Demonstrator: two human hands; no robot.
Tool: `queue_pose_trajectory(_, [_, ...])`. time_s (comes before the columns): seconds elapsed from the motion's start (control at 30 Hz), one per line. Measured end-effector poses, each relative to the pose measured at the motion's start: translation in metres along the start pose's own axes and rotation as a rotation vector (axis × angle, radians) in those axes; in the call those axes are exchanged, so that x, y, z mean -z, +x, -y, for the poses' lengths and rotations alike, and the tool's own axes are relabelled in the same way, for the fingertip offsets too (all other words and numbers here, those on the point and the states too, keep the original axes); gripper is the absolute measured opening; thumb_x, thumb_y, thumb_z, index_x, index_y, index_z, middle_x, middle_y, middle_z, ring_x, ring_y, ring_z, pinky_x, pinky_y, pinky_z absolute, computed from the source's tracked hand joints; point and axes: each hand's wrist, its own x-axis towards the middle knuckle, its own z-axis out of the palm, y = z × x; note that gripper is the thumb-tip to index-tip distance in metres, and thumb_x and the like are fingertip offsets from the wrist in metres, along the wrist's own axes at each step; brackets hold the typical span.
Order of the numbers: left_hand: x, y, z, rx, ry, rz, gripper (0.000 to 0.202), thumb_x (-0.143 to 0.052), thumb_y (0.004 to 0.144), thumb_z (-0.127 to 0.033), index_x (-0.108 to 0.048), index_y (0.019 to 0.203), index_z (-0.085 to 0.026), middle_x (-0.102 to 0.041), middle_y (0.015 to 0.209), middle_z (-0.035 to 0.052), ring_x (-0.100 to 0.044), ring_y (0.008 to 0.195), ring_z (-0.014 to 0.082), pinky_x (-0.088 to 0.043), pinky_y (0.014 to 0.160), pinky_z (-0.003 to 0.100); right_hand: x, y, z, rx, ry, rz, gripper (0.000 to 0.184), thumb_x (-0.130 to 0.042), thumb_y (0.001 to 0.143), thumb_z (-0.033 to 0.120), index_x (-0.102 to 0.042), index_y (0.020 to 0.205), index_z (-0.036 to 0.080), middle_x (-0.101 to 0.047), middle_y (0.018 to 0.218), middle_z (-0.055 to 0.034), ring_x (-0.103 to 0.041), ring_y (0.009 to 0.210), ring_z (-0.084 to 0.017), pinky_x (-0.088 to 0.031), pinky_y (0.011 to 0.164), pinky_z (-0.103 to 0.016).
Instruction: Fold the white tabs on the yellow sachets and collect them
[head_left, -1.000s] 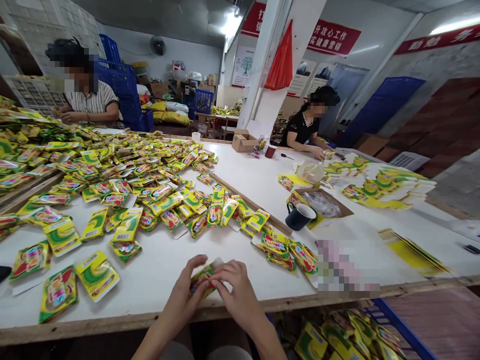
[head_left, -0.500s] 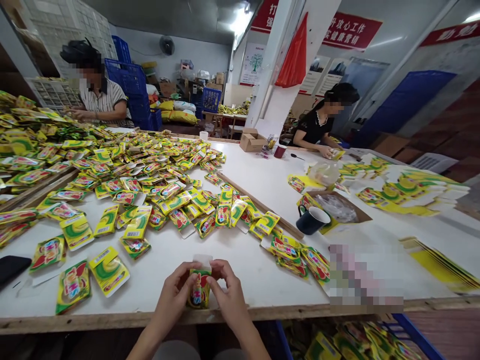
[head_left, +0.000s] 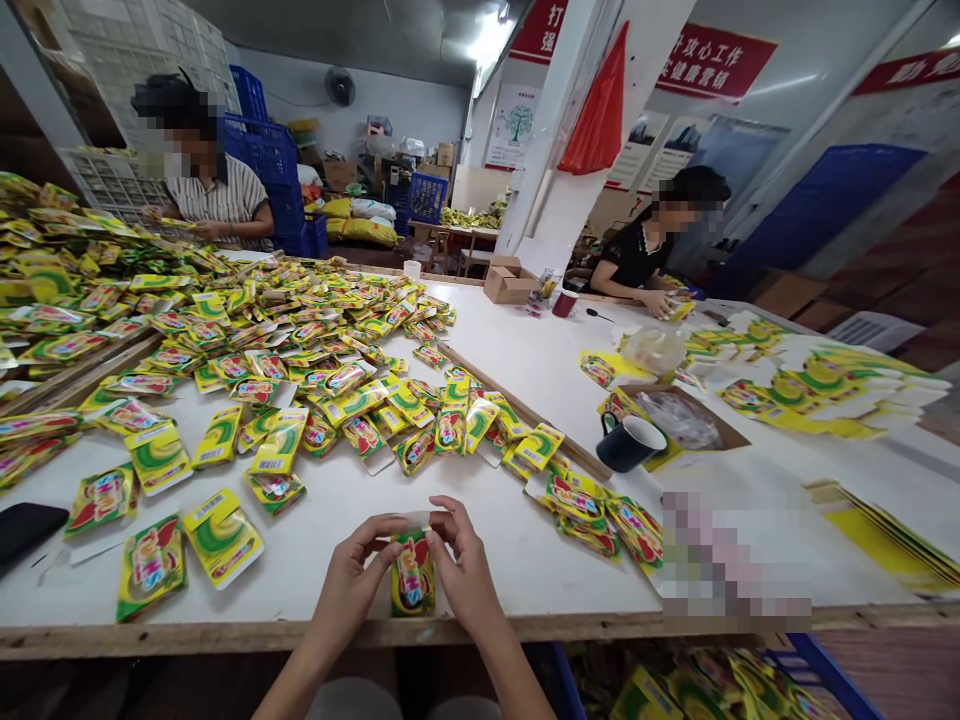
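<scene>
Near the table's front edge stands a small yellow, green and red printed carton (head_left: pixel 412 578), its front facing me. My left hand (head_left: pixel 361 570) is closed on its left side, thumb at the upper left corner and fingers behind the top. On the other side my right hand (head_left: pixel 461 565) grips the upper right edge, with the forefinger raised over the top. A whitish flap shows between my fingers at the top, mostly covered. Several like cartons lie close by on the left, one with its green and yellow back (head_left: pixel 223 538) up.
A large heap of cartons (head_left: pixel 300 340) covers the left of the white table (head_left: pixel 480 540). Right of a wooden strip (head_left: pixel 525 400) are a dark mug (head_left: pixel 630 443), an open box (head_left: pixel 690 425) and flat carton stacks (head_left: pixel 885 530). A blue crate (head_left: pixel 832 670) sits below the edge. Two co-workers sit across.
The flap that stood upright at the carton's top is now lower and largely behind my fingers. My right forefinger has risen over the top. The view has shifted slightly.
</scene>
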Motion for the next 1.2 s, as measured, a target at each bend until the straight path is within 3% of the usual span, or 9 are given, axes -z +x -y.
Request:
queue_pose_trajectory(0.1, [-0.005, 0.001, -0.001, -0.021, -0.042, -0.014, 0.027, -0.062, 0.083, -0.031, -0.060, 0.109, -0.022, -0.070, 0.099, 0.0060, -0.067, 0.093, 0.0227, -0.054, 0.082, 0.035, 0.007, 0.000, 0.001, -0.005, -0.067, 0.025, 0.022, -0.050, 0.089, 0.020, -0.061, 0.107, 0.020, -0.068, 0.094, -0.0045, -0.064, 0.089, -0.019, -0.049, 0.081, -0.029])
queue_pose_trajectory(0.2, [-0.007, 0.003, -0.005, -0.073, 0.038, 0.046, 0.019, -0.059, 0.085, -0.030, -0.065, 0.101, -0.021, -0.070, 0.097, 0.0067, -0.065, 0.095, 0.0232, -0.052, 0.085, 0.036, 0.012, -0.001, 0.007, 0.015, -0.120, 0.035, 0.016, -0.053, 0.086, 0.019, -0.068, 0.092, 0.020, -0.069, 0.095, -0.0050, -0.064, 0.093, -0.020, -0.048, 0.083, -0.029])
queue_pose_trajectory(0.33, [-0.008, 0.004, -0.012, -0.114, 0.121, 0.086, 0.019, -0.057, 0.087, -0.033, -0.070, 0.089, -0.020, -0.070, 0.096, 0.0079, -0.064, 0.096, 0.0238, -0.051, 0.086, 0.035, 0.012, -0.004, 0.014, 0.032, -0.141, 0.018, 0.014, -0.057, 0.087, 0.025, -0.068, 0.092, 0.020, -0.069, 0.097, -0.0053, -0.063, 0.093, -0.020, -0.048, 0.081, -0.028])
queue_pose_trajectory(0.67, [-0.016, 0.011, -0.013, 0.013, 0.110, -0.027, 0.024, -0.062, 0.082, -0.039, -0.069, 0.088, -0.017, -0.072, 0.080, 0.0050, -0.065, 0.075, 0.0207, -0.052, 0.071, 0.029, 0.003, 0.005, 0.016, 0.005, -0.269, -0.073, 0.014, -0.057, 0.086, 0.029, -0.065, 0.082, 0.018, -0.066, 0.073, -0.0014, -0.059, 0.069, -0.017, -0.046, 0.066, -0.025])
queue_pose_trajectory(0.9, [-0.012, 0.006, -0.004, 0.020, 0.024, 0.003, 0.025, -0.065, 0.080, -0.040, -0.072, 0.090, -0.018, -0.073, 0.092, 0.0080, -0.066, 0.087, 0.0236, -0.053, 0.078, 0.032, 0.008, -0.001, 0.012, -0.022, -0.160, -0.019, 0.019, -0.055, 0.088, 0.033, -0.066, 0.082, 0.019, -0.069, 0.078, -0.0031, -0.063, 0.075, -0.019, -0.050, 0.070, -0.028])
queue_pose_trajectory(1.07, [-0.012, -0.002, -0.004, 0.000, 0.008, 0.038, 0.024, -0.065, 0.080, -0.038, -0.072, 0.092, -0.019, -0.070, 0.098, 0.0090, -0.065, 0.094, 0.0249, -0.053, 0.082, 0.034, -0.001, -0.005, 0.008, -0.031, -0.087, -0.007, 0.015, -0.057, 0.087, 0.031, -0.066, 0.087, 0.019, -0.070, 0.084, -0.0037, -0.065, 0.078, -0.020, -0.052, 0.072, -0.028])
queue_pose_trajectory(1.13, [-0.011, -0.005, -0.006, 0.009, 0.014, 0.045, 0.025, -0.063, 0.082, -0.037, -0.069, 0.098, -0.020, -0.070, 0.100, 0.0087, -0.066, 0.093, 0.0240, -0.053, 0.083, 0.035, 0.010, -0.010, 0.016, -0.017, -0.149, -0.030, 0.016, -0.055, 0.087, 0.032, -0.066, 0.087, 0.020, -0.070, 0.084, -0.0043, -0.065, 0.079, -0.021, -0.051, 0.072, -0.028])
queue_pose_trajectory(1.2, [-0.010, -0.007, -0.006, 0.024, 0.010, 0.014, 0.030, -0.062, 0.083, -0.037, -0.065, 0.107, -0.021, -0.070, 0.104, 0.0089, -0.066, 0.091, 0.0232, -0.053, 0.082, 0.035, 0.045, -0.024, 0.029, -0.014, -0.286, -0.115, 0.021, -0.052, 0.087, 0.036, -0.067, 0.087, 0.022, -0.071, 0.085, -0.0053, -0.065, 0.081, -0.022, -0.051, 0.073, -0.030])
